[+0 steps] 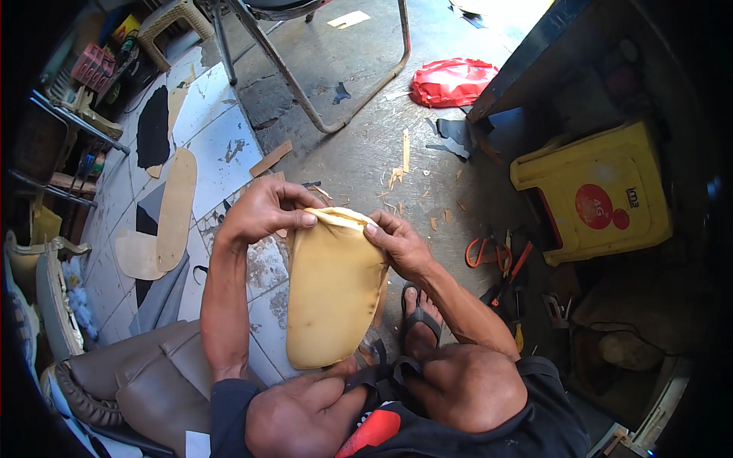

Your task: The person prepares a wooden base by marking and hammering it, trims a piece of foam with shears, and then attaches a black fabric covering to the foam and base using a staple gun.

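Observation:
A yellowish, rounded foam pad with a few dark marks hangs upright above my knees, its top edge folded over into a pale rim. My left hand pinches that rim at its left end, thumb in front. My right hand grips the rim's right end, also with the thumb on the front. Whatever lies behind the pad is hidden.
Orange-handled scissors and other tools lie right of my foot, near a yellow plastic stool. Cut boards and scraps are at left, brown leather upholstery lower left. A metal chair frame and red bundle stand ahead.

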A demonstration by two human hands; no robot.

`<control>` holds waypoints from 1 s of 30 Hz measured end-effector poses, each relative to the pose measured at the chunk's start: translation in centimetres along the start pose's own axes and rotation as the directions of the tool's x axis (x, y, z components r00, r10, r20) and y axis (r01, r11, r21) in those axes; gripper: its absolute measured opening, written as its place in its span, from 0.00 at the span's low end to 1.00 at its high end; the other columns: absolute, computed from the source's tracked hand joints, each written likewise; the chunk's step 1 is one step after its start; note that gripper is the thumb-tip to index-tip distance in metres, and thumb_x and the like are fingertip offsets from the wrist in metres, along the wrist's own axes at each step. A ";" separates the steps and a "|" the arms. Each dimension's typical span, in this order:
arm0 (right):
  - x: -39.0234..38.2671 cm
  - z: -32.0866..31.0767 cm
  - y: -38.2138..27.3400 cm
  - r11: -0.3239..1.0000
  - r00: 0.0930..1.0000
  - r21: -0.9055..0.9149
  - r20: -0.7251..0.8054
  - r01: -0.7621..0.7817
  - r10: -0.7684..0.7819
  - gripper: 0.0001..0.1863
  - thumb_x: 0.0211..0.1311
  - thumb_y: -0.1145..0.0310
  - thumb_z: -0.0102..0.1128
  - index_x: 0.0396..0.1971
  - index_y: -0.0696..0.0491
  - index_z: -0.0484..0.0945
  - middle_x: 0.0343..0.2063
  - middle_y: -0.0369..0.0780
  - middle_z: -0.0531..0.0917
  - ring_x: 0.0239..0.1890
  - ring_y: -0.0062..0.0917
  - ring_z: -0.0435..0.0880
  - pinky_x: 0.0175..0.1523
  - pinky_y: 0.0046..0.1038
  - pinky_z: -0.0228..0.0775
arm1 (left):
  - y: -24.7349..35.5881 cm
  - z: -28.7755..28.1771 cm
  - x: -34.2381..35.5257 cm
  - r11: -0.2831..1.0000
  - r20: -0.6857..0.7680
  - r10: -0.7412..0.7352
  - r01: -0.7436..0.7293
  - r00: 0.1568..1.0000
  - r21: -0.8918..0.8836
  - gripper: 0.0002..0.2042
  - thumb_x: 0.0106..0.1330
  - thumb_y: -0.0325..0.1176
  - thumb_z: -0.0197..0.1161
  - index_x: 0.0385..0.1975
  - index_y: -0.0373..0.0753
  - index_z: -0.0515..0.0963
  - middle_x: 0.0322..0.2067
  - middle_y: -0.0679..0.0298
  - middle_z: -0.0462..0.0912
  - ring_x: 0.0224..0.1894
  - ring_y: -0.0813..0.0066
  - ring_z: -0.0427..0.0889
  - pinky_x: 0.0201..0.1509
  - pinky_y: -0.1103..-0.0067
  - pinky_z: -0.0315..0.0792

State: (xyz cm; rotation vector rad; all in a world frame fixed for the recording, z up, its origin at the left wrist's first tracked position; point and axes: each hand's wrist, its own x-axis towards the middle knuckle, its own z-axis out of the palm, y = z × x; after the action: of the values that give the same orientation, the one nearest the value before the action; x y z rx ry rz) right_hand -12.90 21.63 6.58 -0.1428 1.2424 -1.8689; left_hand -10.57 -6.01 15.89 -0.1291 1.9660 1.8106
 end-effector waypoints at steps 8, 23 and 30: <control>0.7 0.8 -0.1 0.960 0.993 0.264 0.095 -0.096 0.073 0.11 0.75 0.57 0.59 0.39 0.50 0.75 0.27 0.27 0.78 0.25 0.08 0.73 0.28 0.15 0.64 | -2.7 -0.5 0.6 0.998 -0.047 -0.020 0.017 0.999 -0.059 0.19 0.54 0.38 0.80 0.39 0.33 0.83 0.34 0.65 0.86 0.38 0.78 0.83 0.47 0.79 0.74; 0.8 2.1 -1.1 0.997 0.998 0.065 0.049 -0.032 0.029 0.13 0.74 0.56 0.60 0.43 0.51 0.79 0.30 0.28 0.82 0.27 0.09 0.76 0.30 0.15 0.67 | -0.8 5.7 -3.0 0.742 -0.489 0.581 -0.177 0.651 0.646 0.06 0.59 0.24 0.71 0.31 0.34 0.79 0.30 0.62 0.83 0.33 0.72 0.84 0.39 0.79 0.76; 0.8 0.9 0.1 0.998 0.998 -0.040 0.053 -0.045 0.047 0.15 0.73 0.53 0.60 0.42 0.50 0.80 0.26 0.26 0.78 0.22 0.08 0.72 0.23 0.15 0.60 | -0.6 4.3 -3.3 0.951 -0.445 0.260 -0.147 0.857 0.272 0.09 0.64 0.29 0.70 0.32 0.34 0.76 0.27 0.69 0.80 0.30 0.84 0.78 0.36 0.82 0.72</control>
State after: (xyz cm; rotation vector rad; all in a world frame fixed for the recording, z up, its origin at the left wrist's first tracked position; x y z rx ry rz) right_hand -12.88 20.39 6.64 -0.1830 1.2360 -1.7913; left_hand -6.22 -2.70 16.55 -0.3308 2.6121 1.7839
